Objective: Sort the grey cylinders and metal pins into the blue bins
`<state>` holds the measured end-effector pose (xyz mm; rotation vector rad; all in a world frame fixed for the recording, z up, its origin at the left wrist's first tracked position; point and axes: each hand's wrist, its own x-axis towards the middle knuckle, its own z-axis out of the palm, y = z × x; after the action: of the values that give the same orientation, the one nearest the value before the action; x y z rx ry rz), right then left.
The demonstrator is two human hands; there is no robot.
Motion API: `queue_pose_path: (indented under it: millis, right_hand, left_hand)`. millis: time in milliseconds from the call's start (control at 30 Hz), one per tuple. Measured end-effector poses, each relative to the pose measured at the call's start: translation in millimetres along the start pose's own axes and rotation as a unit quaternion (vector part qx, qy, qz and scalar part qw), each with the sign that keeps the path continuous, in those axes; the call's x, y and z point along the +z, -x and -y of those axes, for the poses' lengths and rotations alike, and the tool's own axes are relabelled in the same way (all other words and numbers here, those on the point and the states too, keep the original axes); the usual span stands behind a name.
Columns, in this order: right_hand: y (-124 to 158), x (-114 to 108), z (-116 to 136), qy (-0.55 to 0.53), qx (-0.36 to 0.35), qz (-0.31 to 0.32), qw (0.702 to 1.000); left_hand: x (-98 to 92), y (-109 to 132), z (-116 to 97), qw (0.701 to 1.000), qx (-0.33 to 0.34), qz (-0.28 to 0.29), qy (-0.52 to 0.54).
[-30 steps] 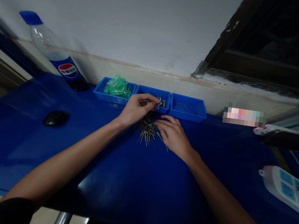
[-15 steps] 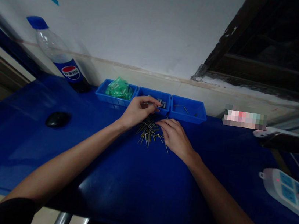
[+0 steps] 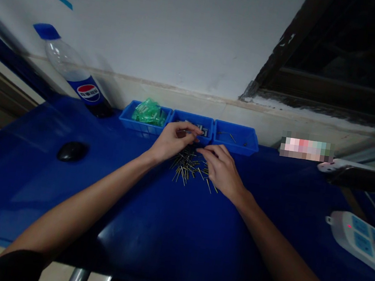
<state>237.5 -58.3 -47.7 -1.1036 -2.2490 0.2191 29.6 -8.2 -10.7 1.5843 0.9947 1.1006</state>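
Observation:
My left hand [image 3: 175, 140] is in front of the middle blue bin [image 3: 193, 118], its thumb and fingertips pinched together; what they hold is too small to make out. Close by on the right, my right hand [image 3: 220, 167] is also closed in a pinch, and anything between its fingertips cannot be made out. Below both hands lies a loose pile of thin metal pins [image 3: 185, 166], some brassy, some silvery. A few of them stick out beside the right hand. Small grey metal parts [image 3: 204, 131] show inside the middle bin, partly hidden by my left hand.
The left blue bin [image 3: 142, 127] holds green plastic packets [image 3: 149, 112]. A few thin pieces lie in the right blue bin [image 3: 236, 140]. A cola bottle [image 3: 75, 71] and a black mouse [image 3: 73, 151] are at left; a phone [image 3: 360, 178] and a power strip [image 3: 365, 242] at right.
My right hand has shifted slightly up, its fingers curled a little more. More pins show beneath it. The left hand stays nearly where it was.

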Motion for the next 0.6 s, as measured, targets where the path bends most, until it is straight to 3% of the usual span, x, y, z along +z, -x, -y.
queue_pose_path:
  millis: [100, 233, 333, 433, 533, 600]
  right_hand:
    - [-4.6, -0.7, 1.3, -0.087, 0.069, -0.105, 0.988]
    - [-11.1, 1.5, -3.4, -0.278, 0.187, -0.197, 0.921]
    - [-14.3, 1.1, -3.6, -0.366, 0.246, -0.211, 0.872]
    - [-16.1, -0.2, 0.8, -0.416, 0.26, -0.208, 0.846]
    - [-17.0, -2.4, 3.5, -0.436, 0.262, -0.178, 0.842]
    - [-16.9, -5.6, 2.1, -0.412, 0.255, -0.153, 0.861]
  left_hand:
    - [-0.3, -0.4, 1.0, 1.0, 0.002, 0.006, -0.002]
    - [2.5, 0.3, 6.7, 0.998, 0.006, 0.057, 0.0]
    - [7.1, 2.8, 8.8, 0.995, 0.012, 0.098, 0.006]
    - [11.0, 6.0, 6.8, 0.991, 0.002, 0.126, 0.038]
    - [11.6, 7.2, 2.8, 0.99, -0.01, 0.131, 0.055]
    - [9.8, 6.2, 1.5, 0.993, -0.021, 0.104, 0.047]
